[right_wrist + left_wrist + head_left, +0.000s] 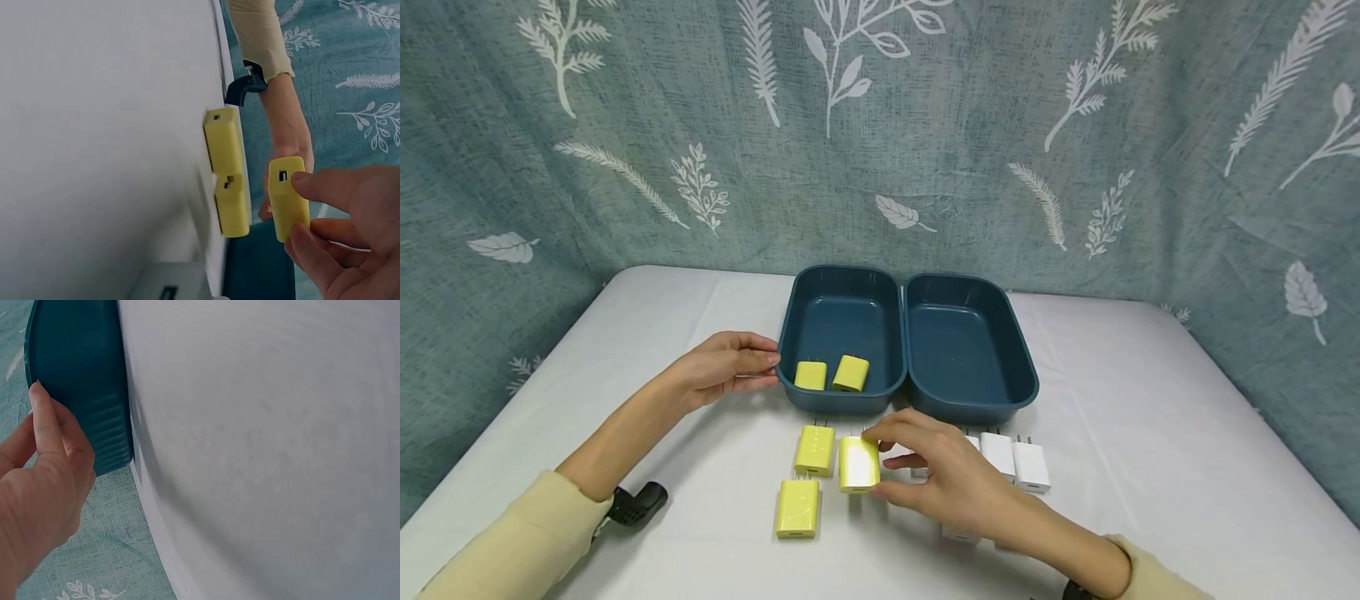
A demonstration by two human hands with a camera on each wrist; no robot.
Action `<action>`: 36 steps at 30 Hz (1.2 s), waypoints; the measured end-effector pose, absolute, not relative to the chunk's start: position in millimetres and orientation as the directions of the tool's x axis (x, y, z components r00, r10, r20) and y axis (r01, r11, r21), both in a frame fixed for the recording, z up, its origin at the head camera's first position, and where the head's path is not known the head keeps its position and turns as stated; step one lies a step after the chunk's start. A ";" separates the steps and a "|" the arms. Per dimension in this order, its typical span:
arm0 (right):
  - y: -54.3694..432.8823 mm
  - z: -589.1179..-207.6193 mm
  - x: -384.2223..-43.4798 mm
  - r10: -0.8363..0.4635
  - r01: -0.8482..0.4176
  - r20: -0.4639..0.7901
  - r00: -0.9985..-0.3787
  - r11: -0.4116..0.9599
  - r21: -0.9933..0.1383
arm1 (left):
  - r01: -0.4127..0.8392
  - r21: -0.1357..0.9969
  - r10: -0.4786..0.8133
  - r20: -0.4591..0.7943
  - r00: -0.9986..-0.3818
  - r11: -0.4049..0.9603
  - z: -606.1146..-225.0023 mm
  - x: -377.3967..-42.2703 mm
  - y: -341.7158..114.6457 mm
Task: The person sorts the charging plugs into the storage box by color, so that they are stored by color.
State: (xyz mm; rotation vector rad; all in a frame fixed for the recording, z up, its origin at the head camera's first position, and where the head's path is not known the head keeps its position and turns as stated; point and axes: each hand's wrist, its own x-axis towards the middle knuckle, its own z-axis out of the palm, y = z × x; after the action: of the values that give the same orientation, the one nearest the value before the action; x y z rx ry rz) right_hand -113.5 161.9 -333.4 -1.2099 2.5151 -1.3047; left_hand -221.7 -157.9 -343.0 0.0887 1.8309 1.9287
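Observation:
My right hand (940,475) pinches a yellow charger plug (859,465) between thumb and fingers, in front of the left blue bin (842,403). The right wrist view shows this held charger plug (289,203) raised off the table, its USB port visible. My left hand (718,368) touches the left wall of that bin near its rim, fingers fairly straight. Two yellow charger plugs (851,373) lie inside the left bin at its near end. On the table, left of my right hand, are two more yellow charger plugs (797,510).
A second blue bin (973,412) stands against the right side of the first, nothing visible inside. Several white charger plugs (1032,467) lie before it, some partly hidden by my right hand and forearm. A leaf-patterned curtain (955,183) hangs behind the white-covered table (1150,433).

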 end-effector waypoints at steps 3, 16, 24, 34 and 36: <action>163.3 -328.6 -118.3 -0.656 -0.626 0.304 -0.691 0.332 -0.706 | -0.293 0.956 0.380 -0.273 -0.884 0.007 -343.3 -222.0 -158.3; 168.3 -318.6 -140.4 -0.575 -0.577 0.292 -0.764 0.408 -0.708 | -0.292 0.956 0.381 -0.273 -0.884 0.006 -343.1 -221.9 -158.0; 171.0 -316.7 -159.5 -0.530 -0.589 0.338 -0.778 0.425 -0.688 | -0.296 0.955 0.383 -0.273 -0.882 -0.001 -343.3 -221.1 -158.8; 169.8 -318.6 -190.6 -0.500 -0.584 0.341 -0.796 0.487 -0.650 | -0.294 0.956 0.385 -0.273 -0.882 0.003 -345.2 -221.3 -159.0; 168.7 -318.5 -195.8 -0.496 -0.587 0.344 -0.797 0.504 -0.633 | -0.293 0.956 0.384 -0.271 -0.883 0.003 -345.4 -221.1 -158.8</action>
State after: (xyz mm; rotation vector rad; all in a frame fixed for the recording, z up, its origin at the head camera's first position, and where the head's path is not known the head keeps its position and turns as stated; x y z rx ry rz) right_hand -195.8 168.7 -318.5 -1.0218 2.8247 -1.2636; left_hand -221.1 -158.8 -345.4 0.0935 1.8239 1.9302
